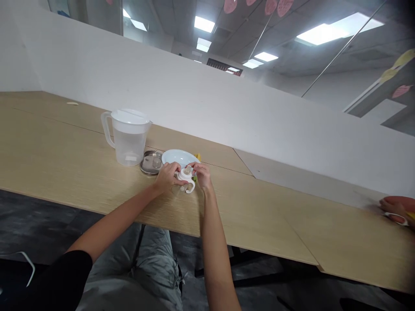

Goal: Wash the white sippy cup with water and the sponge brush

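A baby bottle (186, 173) with a white collar, white side handles and a clear nipple (188, 169) is between my two hands over the table. My left hand (167, 176) is closed around the bottle's left side at the collar and handle. At the top, the fingers of my right hand (201, 172) are pinched at the nipple. Just behind my hands lies a pale blue bowl (177, 154). To its left, a round metal dish (145, 167) holds a small clear cup (157, 160). The bottle's lower body is transparent and hard to make out.
A clear plastic pitcher (130, 140) with a white lid stands left of the dish. Something yellow (197, 156) shows partly behind the bowl. At the far right, another person's hand (394, 208) is beside an orange bowl (402, 201) and scissors-like handles (398, 219). A white wall (201, 108) runs behind the table.
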Demonstrator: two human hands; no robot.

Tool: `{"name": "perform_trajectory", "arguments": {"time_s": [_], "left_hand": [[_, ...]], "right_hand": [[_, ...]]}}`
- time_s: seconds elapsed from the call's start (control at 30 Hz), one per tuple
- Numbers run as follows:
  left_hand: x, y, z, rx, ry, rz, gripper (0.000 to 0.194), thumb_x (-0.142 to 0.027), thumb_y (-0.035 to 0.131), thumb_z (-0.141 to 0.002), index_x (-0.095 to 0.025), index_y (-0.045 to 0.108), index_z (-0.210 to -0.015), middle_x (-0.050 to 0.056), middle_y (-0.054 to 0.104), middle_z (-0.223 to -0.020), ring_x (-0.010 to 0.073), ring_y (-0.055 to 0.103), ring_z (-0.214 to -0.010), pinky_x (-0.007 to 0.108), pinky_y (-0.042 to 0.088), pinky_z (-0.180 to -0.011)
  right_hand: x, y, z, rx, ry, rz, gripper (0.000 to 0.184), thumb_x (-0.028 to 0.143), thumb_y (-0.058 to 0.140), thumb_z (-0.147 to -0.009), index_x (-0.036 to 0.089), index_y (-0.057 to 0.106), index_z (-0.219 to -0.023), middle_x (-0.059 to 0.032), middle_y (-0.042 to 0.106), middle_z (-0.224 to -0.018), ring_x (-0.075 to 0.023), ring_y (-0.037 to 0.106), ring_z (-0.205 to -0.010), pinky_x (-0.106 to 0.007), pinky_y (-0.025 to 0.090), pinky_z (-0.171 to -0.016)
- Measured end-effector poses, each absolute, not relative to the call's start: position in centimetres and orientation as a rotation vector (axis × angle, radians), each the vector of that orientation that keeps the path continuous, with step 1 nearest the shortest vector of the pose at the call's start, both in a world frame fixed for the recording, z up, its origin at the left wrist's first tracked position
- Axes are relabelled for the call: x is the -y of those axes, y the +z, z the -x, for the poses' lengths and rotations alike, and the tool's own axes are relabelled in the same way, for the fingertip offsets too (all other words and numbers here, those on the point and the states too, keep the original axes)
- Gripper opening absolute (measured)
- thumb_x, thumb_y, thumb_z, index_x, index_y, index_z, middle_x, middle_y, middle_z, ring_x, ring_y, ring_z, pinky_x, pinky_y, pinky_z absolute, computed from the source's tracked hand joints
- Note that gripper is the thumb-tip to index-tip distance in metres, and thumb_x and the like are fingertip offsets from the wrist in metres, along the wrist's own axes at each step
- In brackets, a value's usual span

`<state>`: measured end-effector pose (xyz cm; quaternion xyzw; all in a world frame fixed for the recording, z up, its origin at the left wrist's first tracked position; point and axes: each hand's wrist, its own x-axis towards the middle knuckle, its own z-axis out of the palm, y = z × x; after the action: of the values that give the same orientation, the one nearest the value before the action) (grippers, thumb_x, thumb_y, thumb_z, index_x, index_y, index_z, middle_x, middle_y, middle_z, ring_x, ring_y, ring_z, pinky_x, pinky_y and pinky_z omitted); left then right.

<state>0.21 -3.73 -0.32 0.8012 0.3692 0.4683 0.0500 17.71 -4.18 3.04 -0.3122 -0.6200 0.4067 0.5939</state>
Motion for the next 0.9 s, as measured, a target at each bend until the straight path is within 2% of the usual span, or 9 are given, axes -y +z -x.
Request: {"name": "perform_trajectory", "arguments": {"time_s": [0.07, 0.17, 0.27, 0.4, 0.53, 0.73, 0.9], "left_hand": [[3.8, -0.4, -0.2, -1.129, 1.431, -2.439, 0.051, -0.068, 0.063, -0.068, -0.020, 0.049, -0.081, 0.002, 0.061, -0.080, 0.0189, 0.052, -0.073, 0.033, 0.038, -0.072], [3.8, -0.4, -0.3, -1.155, 1.415, -2.424, 0.051, -0.065, 0.067, -0.066, -0.020, 0.050, -0.083, 0.002, 0.062, -0.083, 0.0198, 0.054, -0.076, 0.034, 0.039, -0.074], [3.8, -0.3, -0.3, -1.152, 1.389, -2.407, 0.050, -0.060, 0.071, -0.065, -0.020, 0.052, -0.090, 0.002, 0.064, -0.085, 0.0203, 0.057, -0.078, 0.034, 0.040, -0.077], [3.9, -0.2, -0.3, -1.112, 1.384, -2.405, 0.048, -0.054, 0.072, -0.067, -0.021, 0.053, -0.096, 0.001, 0.065, -0.086, 0.0205, 0.060, -0.080, 0.036, 0.040, -0.081], [4.2, -0.1, -0.3, -1.080, 1.399, -2.392, 0.049, -0.053, 0.073, -0.068, -0.020, 0.053, -0.099, 0.002, 0.065, -0.090, 0.0207, 0.061, -0.083, 0.036, 0.040, -0.082], [4.2, 0.0, -0.4, -1.163, 1.387, -2.332, 0.058, -0.052, 0.077, -0.061, -0.020, 0.050, -0.101, 0.003, 0.064, -0.089, 0.0221, 0.060, -0.083, 0.035, 0.043, -0.078], [3.9, -0.2, -0.4, -1.186, 1.368, -2.312, 0.063, -0.053, 0.078, -0.057, -0.021, 0.049, -0.102, 0.002, 0.064, -0.086, 0.0222, 0.060, -0.084, 0.036, 0.044, -0.079]], "right_hand": [[4.2, 3.0, -17.8, 1.414, 0.962, 0.727, 0.026, 0.031, 0.059, -0.062, 0.020, 0.051, -0.040, -0.0030, 0.061, -0.063, -0.0175, 0.054, -0.070, -0.032, 0.039, -0.076], [4.2, 2.9, -17.8, 1.383, 0.940, 0.722, 0.028, 0.032, 0.058, -0.064, 0.021, 0.049, -0.040, 0.0000, 0.051, -0.048, -0.0148, 0.047, -0.057, -0.033, 0.040, -0.074], [4.0, 2.7, -17.5, 1.384, 0.924, 0.727, 0.026, 0.031, 0.058, -0.065, 0.021, 0.049, -0.042, 0.0022, 0.042, -0.042, -0.0129, 0.040, -0.051, -0.031, 0.038, -0.066], [4.0, 2.8, -16.9, 1.384, 0.921, 0.680, 0.007, 0.028, 0.058, -0.060, 0.021, 0.056, -0.060, 0.0003, 0.054, -0.061, -0.0153, 0.049, -0.064, -0.030, 0.039, -0.068], [4.7, 3.2, -16.6, 1.499, 1.142, 0.622, 0.028, 0.023, 0.058, -0.054, 0.021, 0.063, -0.081, -0.0022, 0.063, -0.085, -0.0190, 0.055, -0.082, -0.030, 0.042, -0.075], [5.6, 3.6, -17.1, 1.577, 1.276, 0.641, 0.042, 0.019, 0.064, -0.057, 0.024, 0.063, -0.098, 0.0000, 0.063, -0.091, -0.0165, 0.055, -0.081, -0.027, 0.042, -0.072], [5.5, 3.5, -17.3, 1.636, 1.153, 0.738, 0.040, 0.029, 0.077, -0.062, 0.024, 0.062, -0.098, 0.0003, 0.059, -0.089, -0.0150, 0.053, -0.080, -0.027, 0.043, -0.074]]}}
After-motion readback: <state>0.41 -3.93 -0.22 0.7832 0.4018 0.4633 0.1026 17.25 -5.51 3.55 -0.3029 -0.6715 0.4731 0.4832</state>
